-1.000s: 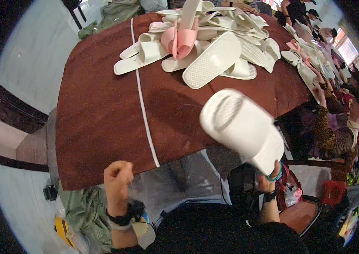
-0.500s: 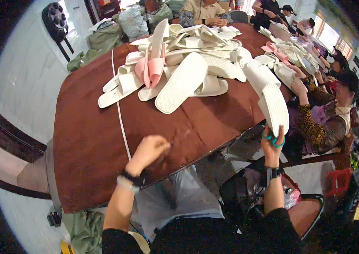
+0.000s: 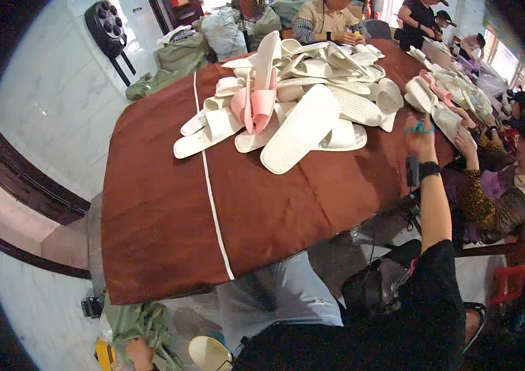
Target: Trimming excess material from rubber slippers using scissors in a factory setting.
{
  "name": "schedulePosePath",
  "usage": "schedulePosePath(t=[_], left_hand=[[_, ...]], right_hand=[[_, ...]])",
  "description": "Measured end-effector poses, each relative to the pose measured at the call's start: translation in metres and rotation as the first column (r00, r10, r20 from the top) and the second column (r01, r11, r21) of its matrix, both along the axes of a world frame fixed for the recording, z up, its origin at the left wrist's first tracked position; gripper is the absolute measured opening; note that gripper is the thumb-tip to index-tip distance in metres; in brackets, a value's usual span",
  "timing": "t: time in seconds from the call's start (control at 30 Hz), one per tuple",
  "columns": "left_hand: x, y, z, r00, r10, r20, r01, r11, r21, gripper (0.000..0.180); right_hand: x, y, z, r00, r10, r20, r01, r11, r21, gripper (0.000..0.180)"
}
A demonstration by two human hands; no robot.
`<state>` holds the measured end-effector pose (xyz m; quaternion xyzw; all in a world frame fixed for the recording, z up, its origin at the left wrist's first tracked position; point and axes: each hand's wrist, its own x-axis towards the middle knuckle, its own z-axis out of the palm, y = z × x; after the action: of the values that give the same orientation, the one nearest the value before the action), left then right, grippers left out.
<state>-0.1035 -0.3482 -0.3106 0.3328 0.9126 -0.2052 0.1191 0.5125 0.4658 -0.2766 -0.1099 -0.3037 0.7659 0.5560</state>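
My right hand [image 3: 422,141] is raised at the right edge of the brown table [image 3: 170,216], beside the heap of white slippers. It is blurred. Teal finger loops [image 3: 420,127], apparently the handles of small scissors, are on its fingers; no slipper is in it. At the lower left, my left hand [image 3: 140,353] is down by a green sack [image 3: 142,321], its fingers hidden or smeared. White slippers [image 3: 303,127] lie piled on the table, some sole up. A pink slipper pair [image 3: 254,105] stands among them.
To the right, a co-worker [image 3: 491,191] in leopard-print sleeves handles more white slippers [image 3: 460,93]. Another person [image 3: 327,21] sits across the table. Bulging sacks [image 3: 179,55] stand behind its far left. A round cream object [image 3: 209,353] is below the near edge.
The white slipper has left my right hand, which moved up and away over the table's right edge. My left hand dropped from above the table to the lower left. The view shifted.
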Motion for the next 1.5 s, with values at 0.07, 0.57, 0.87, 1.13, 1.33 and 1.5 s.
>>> schedulePosePath(t=[0.07, 0.57, 0.87, 1.13, 1.33, 1.5], left_hand=[[0.003, -0.015, 0.029, 0.994, 0.103, -0.019, -0.103, 0.995, 0.013, 0.044], [0.163, 0.559, 0.063, 0.642, -0.765, -0.046, 0.422, 0.302, 0.855, 0.093], [0.205, 0.582, 0.057, 0.781, -0.572, -0.25, 0.464, 0.264, 0.846, 0.104], [0.135, 0.486, 0.135, 0.374, -0.855, 0.359, -0.467, 0.161, 0.87, 0.085], [0.094, 0.385, 0.166, 0.196, -0.85, 0.488, -0.744, 0.196, 0.639, 0.072], [0.11, 0.292, 0.16, 0.239, -0.802, 0.548, -0.805, 0.152, 0.574, 0.08]], right_hand=[[-0.063, -0.041, -0.002, 0.921, 0.0, 0.39, 0.066, 0.986, -0.156, 0.039], [-0.17, -0.239, -0.01, -0.05, -0.787, 0.615, -0.566, 0.53, 0.632, 0.031], [-0.164, -0.267, 0.001, -0.399, -0.717, 0.572, -0.601, 0.676, 0.427, 0.024], [-0.138, -0.265, -0.003, 0.468, -0.201, 0.86, -0.106, 0.954, 0.281, 0.042], [-0.201, -0.315, -0.004, 0.732, 0.037, 0.68, -0.171, 0.977, 0.131, 0.041], [-0.256, -0.387, 0.001, 0.72, 0.518, 0.462, -0.591, 0.806, 0.018, 0.05]])
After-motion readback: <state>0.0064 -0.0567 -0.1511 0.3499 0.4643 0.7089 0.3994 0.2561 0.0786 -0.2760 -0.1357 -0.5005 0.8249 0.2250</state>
